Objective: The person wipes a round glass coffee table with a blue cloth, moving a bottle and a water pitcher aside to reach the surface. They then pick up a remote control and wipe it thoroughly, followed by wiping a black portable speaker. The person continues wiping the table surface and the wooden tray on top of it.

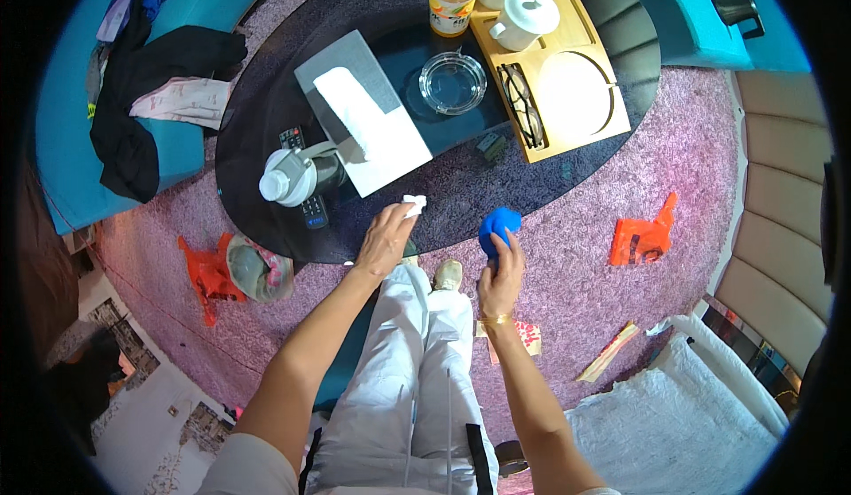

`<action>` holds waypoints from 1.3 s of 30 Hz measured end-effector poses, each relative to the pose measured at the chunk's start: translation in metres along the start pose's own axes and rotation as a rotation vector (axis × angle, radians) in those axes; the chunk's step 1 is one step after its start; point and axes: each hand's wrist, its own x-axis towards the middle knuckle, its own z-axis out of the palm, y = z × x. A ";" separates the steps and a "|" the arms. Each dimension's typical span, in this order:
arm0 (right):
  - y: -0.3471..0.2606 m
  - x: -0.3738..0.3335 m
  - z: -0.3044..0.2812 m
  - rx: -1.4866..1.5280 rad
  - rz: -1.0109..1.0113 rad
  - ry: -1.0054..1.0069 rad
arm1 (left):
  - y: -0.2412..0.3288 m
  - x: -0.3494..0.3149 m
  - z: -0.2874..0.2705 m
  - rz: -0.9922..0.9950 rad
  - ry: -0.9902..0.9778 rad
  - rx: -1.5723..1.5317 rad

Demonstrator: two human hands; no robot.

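A white wad [413, 205] is pinched at the fingertips of the left hand [383, 240], over the near rim of the table [350, 220]. By the fingers of the right hand [502, 282] a blue bundle [498, 229] is gripped from its near side, just past the table's edge; whether it is soft cloth or something else cannot be told. Neither hand is empty. The wad is held by its end only, probably because it is so small; the bundle is wider, so more of the fingers seems to be needed.

On the table, the tissue box [399, 145] is set at a slant near the left hand, perhaps so that it can be reached easily. Beside it the jug [288, 180] is stood, and 2 remotes are partly covered by it or lie close to it. The ashtray [452, 84] is placed between the box and the tray [612, 123]. The glasses [521, 105] are laid in a long slot of the tray, which presumably prevents them from sliding. The mug [529, 18] is kept on the same tray, maybe for easy carrying. On the carpet [567, 265], 2 red bags are left, 1 at each side.
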 end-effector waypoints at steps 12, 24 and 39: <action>0.023 0.062 0.059 -0.489 -0.298 -0.197 | 0.023 -0.002 0.015 -0.089 -0.163 0.052; -0.010 0.004 0.081 -0.378 -0.260 -0.300 | 0.025 -0.001 0.007 -0.060 -0.233 0.066; 0.053 0.036 0.038 -0.400 -0.092 -0.019 | 0.057 -0.003 0.025 -0.148 -0.167 0.063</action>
